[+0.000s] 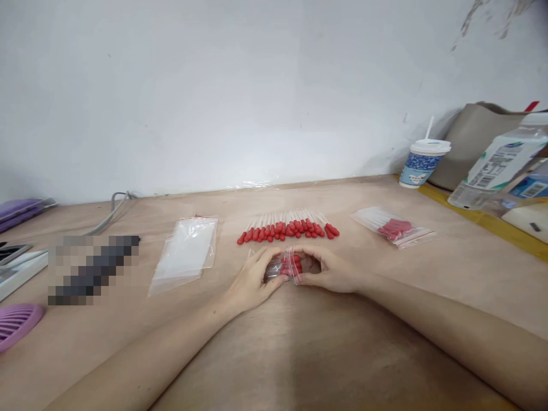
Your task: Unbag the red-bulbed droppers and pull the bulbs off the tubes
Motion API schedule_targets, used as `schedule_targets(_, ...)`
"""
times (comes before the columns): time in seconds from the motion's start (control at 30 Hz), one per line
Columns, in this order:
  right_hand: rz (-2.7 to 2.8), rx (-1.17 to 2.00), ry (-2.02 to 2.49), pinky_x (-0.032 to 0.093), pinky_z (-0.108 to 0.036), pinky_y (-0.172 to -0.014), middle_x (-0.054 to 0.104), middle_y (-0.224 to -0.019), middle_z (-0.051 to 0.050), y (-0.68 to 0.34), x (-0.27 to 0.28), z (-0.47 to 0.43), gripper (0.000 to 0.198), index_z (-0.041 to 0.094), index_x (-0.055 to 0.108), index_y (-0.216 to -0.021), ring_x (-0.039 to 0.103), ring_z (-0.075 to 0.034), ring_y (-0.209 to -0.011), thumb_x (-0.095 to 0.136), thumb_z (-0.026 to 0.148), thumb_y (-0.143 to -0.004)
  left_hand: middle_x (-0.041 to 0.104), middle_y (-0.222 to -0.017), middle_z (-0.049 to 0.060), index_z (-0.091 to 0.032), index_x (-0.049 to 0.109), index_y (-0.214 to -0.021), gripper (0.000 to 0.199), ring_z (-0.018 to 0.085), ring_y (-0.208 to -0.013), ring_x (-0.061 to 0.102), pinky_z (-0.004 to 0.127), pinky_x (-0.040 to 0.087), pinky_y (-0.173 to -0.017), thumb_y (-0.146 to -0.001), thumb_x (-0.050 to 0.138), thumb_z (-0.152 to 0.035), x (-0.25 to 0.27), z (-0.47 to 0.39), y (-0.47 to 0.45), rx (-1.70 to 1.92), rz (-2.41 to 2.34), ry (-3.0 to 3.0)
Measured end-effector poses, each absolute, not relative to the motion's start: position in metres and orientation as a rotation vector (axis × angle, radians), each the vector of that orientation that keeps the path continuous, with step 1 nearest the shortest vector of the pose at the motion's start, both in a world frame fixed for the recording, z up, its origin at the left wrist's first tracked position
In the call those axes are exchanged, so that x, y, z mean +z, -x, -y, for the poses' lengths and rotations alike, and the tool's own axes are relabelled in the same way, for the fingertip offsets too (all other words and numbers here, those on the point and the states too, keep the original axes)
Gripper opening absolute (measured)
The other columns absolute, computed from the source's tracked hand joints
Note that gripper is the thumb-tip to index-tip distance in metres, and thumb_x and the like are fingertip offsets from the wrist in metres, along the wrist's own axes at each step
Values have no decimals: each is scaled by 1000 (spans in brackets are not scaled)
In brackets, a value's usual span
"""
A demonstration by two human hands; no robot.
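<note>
Between my hands is a clear zip bag [291,266] with several red-tipped sticks inside, its red-lined opening facing right. My left hand [253,281] closes around the bag's left side, and my right hand [331,269] pinches the edge near the zip strip. Just beyond them lies a row of red-tipped white sticks [286,228], the red ends towards me. A filled zip bag [394,227] of the same sticks rests to the right. Left of the row is a stack of flat clear zip bags [184,251].
At the back right stand a paper cup [422,162] with a straw, a plastic bottle [492,162] and a grey-beige bag or bin [471,134]. On the left are a cable [105,220], a pixelated dark object [96,268], a pink slotted item [17,324] and a purple packet [21,211].
</note>
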State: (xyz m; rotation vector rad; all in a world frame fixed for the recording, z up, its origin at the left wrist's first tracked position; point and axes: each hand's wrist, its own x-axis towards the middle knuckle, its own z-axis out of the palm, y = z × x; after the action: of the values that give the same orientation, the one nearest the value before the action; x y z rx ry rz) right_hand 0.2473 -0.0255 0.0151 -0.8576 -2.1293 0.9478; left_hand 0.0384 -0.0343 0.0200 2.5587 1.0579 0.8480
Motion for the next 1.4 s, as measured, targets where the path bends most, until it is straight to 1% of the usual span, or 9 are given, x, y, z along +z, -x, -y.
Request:
schedule_targets(0.13, 2071, 809, 894, 39, -21, -48, 59, -73, 2, -244, 16, 29, 25, 20, 57, -104, 45, -7, -52, 54, 24, -80, 57, -111, 7, -20, 45, -116, 37, 21, -103, 53, 38, 43, -87, -82, 56, -29, 19, 34, -38, 841, -1074, -2561)
schedule_targets(0.3, 2067, 653, 918, 42, -23, -55, 61, -77, 0, -252, 13, 26, 24, 20, 58, -103, 49, -9, -59, 52, 27, -81, 57, -112, 7, -20, 44, -116, 39, 21, -104, 53, 39, 43, -88, -80, 58, -29, 17, 32, -36, 823, -1104, -2548)
schedule_targets(0.5, 1898, 1098, 929, 49, -26, -63, 65, -86, -4, -271, 26, 17, 30, 17, 56, -101, 60, -12, -72, 59, 35, -77, 57, -111, 7, -20, 46, -116, 38, 22, -101, 54, 39, 44, -85, -81, 56, -31, 19, 33, -35, 816, -1132, -2530)
schedule_targets(0.67, 1863, 1148, 1000, 53, -32, -70, 68, -85, -4, -315, 67, 6, 33, 18, 61, -94, 65, -17, -79, 70, 33, -66, 58, -109, 8, -20, 47, -115, 37, 22, -98, 55, 37, 46, -81, -81, 56, -33, 17, 33, -34, 813, -1150, -2519)
schedule_targets(0.83, 1651, 744, 1042, 54, -37, -78, 68, -92, -5, -348, 86, -5, 30, 22, 62, -92, 65, -20, -87, 71, 32, -65, 58, -108, 7, -20, 47, -114, 36, 22, -97, 55, 36, 46, -80, -81, 56, -33, 16, 32, -33, 813, -1148, -2527)
schedule_targets(0.97, 1727, 220, 998, 53, -36, -77, 64, -95, -7, -335, 60, -18, 28, 21, 60, -100, 63, -18, -84, 64, 32, -74, 58, -107, 7, -20, 48, -112, 34, 21, -96, 55, 35, 46, -79, -81, 56, -31, 18, 33, -34, 797, -1147, -2525)
schedule_targets(1.07, 1928, -139, 995, 52, -35, -73, 60, -92, -9, -320, 31, -27, 21, 20, 62, -98, 61, -18, -79, 54, 28, -81, 58, -106, 6, -20, 49, -111, 33, 20, -94, 54, 35, 45, -79, -82, 55, -32, 19, 34, -35, 784, -1147, -2523)
schedule_targets(1.2, 2142, -292, 1016, 50, -34, -73, 57, -99, -11, -315, 5, -37, 26, 17, 59, -108, 59, -18, -84, 43, 24, -88, 58, -106, 7, -20, 49, -112, 33, 21, -95, 54, 35, 45, -79, -82, 55, -33, 18, 33, -34, 778, -1149, -2521)
schedule_targets(1.4, 2161, -390, 1038, 46, -38, -81, 59, -105, -10, -322, 5, -40, 27, 20, 60, -107, 57, -22, -94, 52, 32, -85, 58, -106, 7, -20, 49, -112, 33, 21, -94, 54, 35, 45, -79, -82, 55, -32, 18, 33, -34, 783, -1142, -2523)
